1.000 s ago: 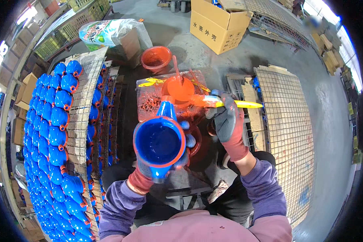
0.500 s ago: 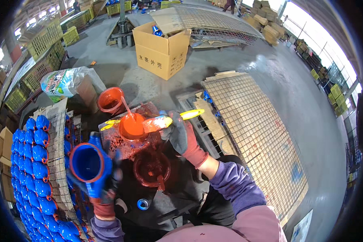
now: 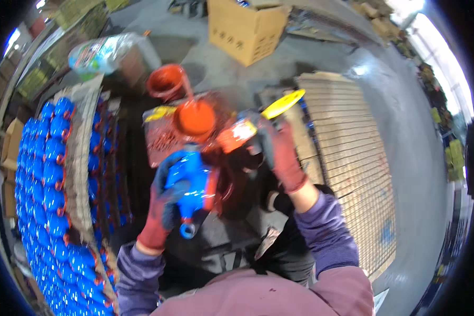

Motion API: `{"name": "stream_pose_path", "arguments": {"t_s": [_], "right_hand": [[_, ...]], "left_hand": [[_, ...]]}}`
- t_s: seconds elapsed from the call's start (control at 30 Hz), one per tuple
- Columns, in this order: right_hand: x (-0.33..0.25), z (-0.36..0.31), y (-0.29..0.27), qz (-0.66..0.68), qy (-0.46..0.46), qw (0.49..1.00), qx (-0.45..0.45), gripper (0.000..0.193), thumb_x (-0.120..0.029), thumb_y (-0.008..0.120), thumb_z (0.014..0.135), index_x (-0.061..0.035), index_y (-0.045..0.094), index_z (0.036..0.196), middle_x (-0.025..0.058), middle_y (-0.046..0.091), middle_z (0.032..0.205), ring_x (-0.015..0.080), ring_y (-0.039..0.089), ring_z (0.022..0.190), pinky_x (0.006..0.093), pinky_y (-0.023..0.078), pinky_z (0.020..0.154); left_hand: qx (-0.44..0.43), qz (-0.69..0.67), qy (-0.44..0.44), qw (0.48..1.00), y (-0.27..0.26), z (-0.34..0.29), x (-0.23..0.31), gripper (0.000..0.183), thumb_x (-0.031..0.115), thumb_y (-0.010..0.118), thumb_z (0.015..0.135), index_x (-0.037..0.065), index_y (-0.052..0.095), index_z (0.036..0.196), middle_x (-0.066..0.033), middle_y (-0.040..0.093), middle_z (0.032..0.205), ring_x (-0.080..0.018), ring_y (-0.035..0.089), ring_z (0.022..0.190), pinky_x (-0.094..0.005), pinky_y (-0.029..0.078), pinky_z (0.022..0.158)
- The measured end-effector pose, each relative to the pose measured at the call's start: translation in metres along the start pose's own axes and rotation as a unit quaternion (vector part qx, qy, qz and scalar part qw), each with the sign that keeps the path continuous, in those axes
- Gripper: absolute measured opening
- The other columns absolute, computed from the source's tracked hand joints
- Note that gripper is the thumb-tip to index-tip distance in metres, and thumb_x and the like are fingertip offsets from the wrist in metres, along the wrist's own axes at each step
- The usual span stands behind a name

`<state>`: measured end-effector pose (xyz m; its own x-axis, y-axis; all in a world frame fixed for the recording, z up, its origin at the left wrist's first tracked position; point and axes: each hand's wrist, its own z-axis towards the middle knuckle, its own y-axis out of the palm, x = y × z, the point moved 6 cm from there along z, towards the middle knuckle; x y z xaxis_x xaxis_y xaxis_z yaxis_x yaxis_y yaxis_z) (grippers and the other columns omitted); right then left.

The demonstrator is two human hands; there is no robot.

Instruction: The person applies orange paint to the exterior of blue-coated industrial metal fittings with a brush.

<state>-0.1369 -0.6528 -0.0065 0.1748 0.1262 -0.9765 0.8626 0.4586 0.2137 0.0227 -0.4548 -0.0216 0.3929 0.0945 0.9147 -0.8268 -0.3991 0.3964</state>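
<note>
My left hand (image 3: 167, 197), in a grey and red glove, is closed round a blue meter housing (image 3: 190, 181) with short pipe ends. One pipe end points toward me, and the wide rim at its right side is orange-red. My right hand (image 3: 275, 145), gloved alike, grips a paintbrush (image 3: 238, 135). Its yellow handle sticks out beyond the hand, and its wide orange-coated bristles point left, apart from the housing. Just beyond the housing stands a pot of orange paint (image 3: 196, 119) with a stick in it, on a paint-spattered board (image 3: 163, 141).
Rows of blue housings with orange rims (image 3: 55, 174) fill the left side, beside stacked mesh racks (image 3: 84, 158). An orange bucket (image 3: 166, 81) stands behind the paint pot. To the right lies a wire mesh panel on cardboard (image 3: 347, 142). A cardboard box (image 3: 245, 32) stands farther off.
The housing has turned from its wide opening facing up to its side, and moved right in my left hand. My right hand has shifted right in view with the brush. The head view has tilted downward.
</note>
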Motion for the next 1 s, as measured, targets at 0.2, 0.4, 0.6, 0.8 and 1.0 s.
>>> {"name": "stream_pose_path", "arguments": {"t_s": [0.2, 0.4, 0.6, 0.8, 1.0], "right_hand": [[0.002, 0.010, 0.019, -0.300, -0.022, 0.953, -0.047, 0.032, -0.030, 0.064, 0.089, 0.0019, 0.067, 0.089, 0.0087, 0.063, 0.064, 0.0152, 0.058, 0.056, 0.0317, 0.046, 0.049], [0.004, -0.002, 0.040, -0.490, -0.080, 0.860, -0.120, 0.040, -0.036, 0.067, 0.085, 0.0033, 0.061, 0.081, 0.0202, 0.052, 0.059, 0.0322, 0.049, 0.052, 0.0390, 0.042, 0.051], [-0.021, -0.027, 0.064, -0.472, -0.242, 0.840, -0.118, 0.033, -0.033, 0.066, 0.082, -0.0029, 0.064, 0.070, 0.0177, 0.059, 0.063, 0.0360, 0.062, 0.063, 0.0459, 0.048, 0.055], [-0.033, -0.047, 0.078, -0.515, -0.386, 0.753, -0.135, 0.022, -0.030, 0.071, 0.076, -0.0090, 0.067, 0.083, 0.0097, 0.061, 0.070, 0.0279, 0.058, 0.053, 0.0361, 0.045, 0.048], [-0.038, -0.070, 0.083, -0.519, -0.447, 0.698, -0.206, 0.036, -0.028, 0.076, 0.068, -0.0127, 0.066, 0.099, 0.0001, 0.063, 0.099, 0.0187, 0.060, 0.086, 0.0339, 0.045, 0.073]], "left_hand": [[-0.019, 0.347, 0.121, 0.930, 0.020, -0.008, 0.001, 0.079, 0.014, 0.086, 0.061, 0.005, 0.046, 0.128, -0.0101, 0.054, 0.115, -0.0199, 0.054, 0.106, -0.0332, 0.045, 0.092], [-0.087, 0.523, 0.231, 0.816, 0.039, -0.011, 0.000, 0.081, 0.021, 0.086, 0.056, 0.005, 0.047, 0.126, -0.0165, 0.056, 0.113, -0.0353, 0.059, 0.099, -0.0427, 0.050, 0.084], [-0.097, 0.572, 0.223, 0.784, 0.035, -0.012, -0.007, 0.081, 0.029, 0.083, 0.058, 0.006, 0.047, 0.127, -0.0166, 0.054, 0.120, -0.0367, 0.058, 0.103, -0.0447, 0.050, 0.082], [-0.062, 0.564, 0.216, 0.794, 0.021, -0.005, -0.006, 0.079, 0.029, 0.083, 0.059, 0.007, 0.047, 0.126, -0.0154, 0.055, 0.116, -0.0359, 0.058, 0.102, -0.0440, 0.050, 0.082], [-0.014, 0.477, 0.165, 0.863, 0.002, -0.001, -0.004, 0.076, 0.028, 0.085, 0.059, 0.007, 0.048, 0.122, -0.0148, 0.057, 0.114, -0.0306, 0.060, 0.101, -0.0389, 0.050, 0.084]]}}
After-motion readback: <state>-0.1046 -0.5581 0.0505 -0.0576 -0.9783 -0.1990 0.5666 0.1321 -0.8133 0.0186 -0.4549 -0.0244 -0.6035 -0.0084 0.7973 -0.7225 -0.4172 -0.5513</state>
